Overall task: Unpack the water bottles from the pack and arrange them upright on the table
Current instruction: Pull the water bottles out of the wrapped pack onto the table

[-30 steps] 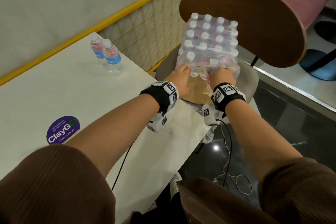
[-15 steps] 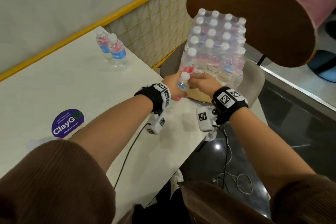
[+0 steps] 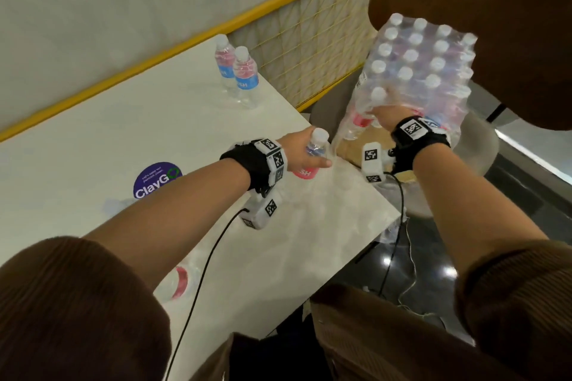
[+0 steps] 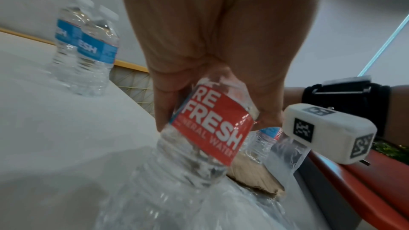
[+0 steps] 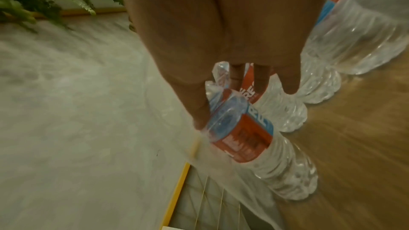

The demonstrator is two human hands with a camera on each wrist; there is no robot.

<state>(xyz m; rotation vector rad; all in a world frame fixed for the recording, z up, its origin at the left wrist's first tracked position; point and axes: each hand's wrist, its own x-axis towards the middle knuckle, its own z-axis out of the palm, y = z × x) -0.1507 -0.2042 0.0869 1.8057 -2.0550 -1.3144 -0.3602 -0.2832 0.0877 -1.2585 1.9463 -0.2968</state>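
My left hand (image 3: 299, 154) grips a clear water bottle with a red label (image 4: 211, 128) by its upper body, holding it tilted just above the white table's (image 3: 154, 133) right corner. The shrink-wrapped pack (image 3: 424, 68) of white-capped bottles stands on the chair seat to the right. My right hand (image 3: 387, 113) reaches into the pack's torn near side, its thumb and fingers curled round another red-label bottle (image 5: 243, 134) still inside the wrap. Two bottles with blue labels (image 3: 238, 74) stand upright side by side at the table's far edge.
A chair with a round brown back (image 3: 495, 25) holds the pack. A yellow-framed mesh panel (image 3: 309, 49) runs behind the table. A purple sticker (image 3: 156, 179) lies on the table. Another red-label bottle (image 3: 181, 283) shows under my left forearm. Cables hang off the table edge.
My left hand has drawn the red-label bottle out of the pack and carried it left over the table corner. My right hand has gone back into the pack onto another bottle.
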